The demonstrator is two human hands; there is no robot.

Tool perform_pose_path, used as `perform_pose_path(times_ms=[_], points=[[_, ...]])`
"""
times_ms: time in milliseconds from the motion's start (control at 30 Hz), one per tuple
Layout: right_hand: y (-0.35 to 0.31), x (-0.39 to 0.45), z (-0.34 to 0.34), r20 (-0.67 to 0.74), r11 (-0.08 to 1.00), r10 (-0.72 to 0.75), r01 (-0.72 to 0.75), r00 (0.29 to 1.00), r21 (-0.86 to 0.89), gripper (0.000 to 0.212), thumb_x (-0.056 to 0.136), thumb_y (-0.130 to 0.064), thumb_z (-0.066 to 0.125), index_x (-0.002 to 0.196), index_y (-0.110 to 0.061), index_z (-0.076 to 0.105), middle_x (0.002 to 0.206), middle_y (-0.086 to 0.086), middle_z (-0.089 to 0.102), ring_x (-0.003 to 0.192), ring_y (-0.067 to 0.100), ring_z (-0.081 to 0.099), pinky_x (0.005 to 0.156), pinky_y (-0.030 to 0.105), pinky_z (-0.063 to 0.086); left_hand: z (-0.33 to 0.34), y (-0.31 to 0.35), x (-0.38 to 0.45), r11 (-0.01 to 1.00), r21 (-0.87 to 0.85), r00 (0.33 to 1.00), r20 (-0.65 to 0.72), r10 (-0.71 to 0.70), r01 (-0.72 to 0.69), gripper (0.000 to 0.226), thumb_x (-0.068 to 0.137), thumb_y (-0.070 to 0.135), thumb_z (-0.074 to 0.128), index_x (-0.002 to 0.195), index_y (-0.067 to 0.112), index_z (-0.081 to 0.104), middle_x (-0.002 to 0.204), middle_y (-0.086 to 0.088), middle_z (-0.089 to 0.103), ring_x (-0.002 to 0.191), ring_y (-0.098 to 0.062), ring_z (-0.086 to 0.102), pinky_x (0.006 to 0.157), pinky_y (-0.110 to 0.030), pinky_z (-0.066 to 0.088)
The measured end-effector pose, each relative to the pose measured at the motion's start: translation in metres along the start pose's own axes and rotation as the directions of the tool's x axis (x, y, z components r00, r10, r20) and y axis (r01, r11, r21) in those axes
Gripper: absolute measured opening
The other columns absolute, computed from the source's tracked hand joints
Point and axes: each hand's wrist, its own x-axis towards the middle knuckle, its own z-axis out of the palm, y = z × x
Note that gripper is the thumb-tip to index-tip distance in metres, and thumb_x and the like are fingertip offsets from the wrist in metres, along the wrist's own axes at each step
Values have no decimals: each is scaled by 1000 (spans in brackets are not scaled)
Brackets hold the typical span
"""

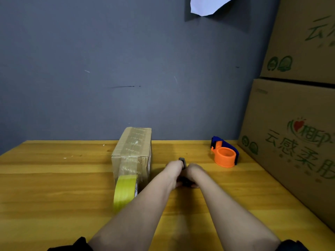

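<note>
My left hand and my right hand meet at the middle of the wooden table, both gripping one small dark object whose tip sticks up between them. What the object is cannot be made out. A taped cardboard box stands just left of my hands. A roll of yellow tape stands on edge against the box's near end. An orange and blue tape dispenser lies on the table to the right of my hands.
Two large printed cardboard cartons are stacked along the table's right side. A grey wall rises behind the table's far edge, with a white paper sheet hanging at the top.
</note>
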Motion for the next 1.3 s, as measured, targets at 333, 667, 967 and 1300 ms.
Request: perform_pose_path(times_ms=[333,667,967,1300], points=[[7,-9,4,-249,982,-179,157,952,-105,27,96,-16,43,116,-7,60,120,16,65,111,33,62,87,36,51,-2,-12,-12,993,-114,998,51,48,-41,14,91,16,44,95,8,56,84,-9,58,71,-20,55,58,-28,47],[43,-27,41,-245,472,-338,389,909,791,29,92,7,49,104,-14,65,103,13,70,102,29,65,95,39,50,-10,-55,-6,876,199,897,48,440,-440,47,95,23,47,141,17,37,145,-4,40,135,-20,37,114,-34,27],[45,-46,44,-233,245,-489,388,841,889,20,98,-3,44,112,-7,57,91,6,65,78,14,61,66,16,52,-26,-81,-15,719,-7,714,117,691,-695,40,96,21,49,126,42,34,125,14,52,107,8,55,96,-19,44],[45,-62,51,-72,237,-694,323,716,916,18,99,-7,36,109,-8,51,55,-3,49,38,8,38,42,22,41,-41,-69,-14,819,-171,823,68,564,-548,27,101,25,32,119,25,52,75,1,74,27,-8,43,27,-12,24]])
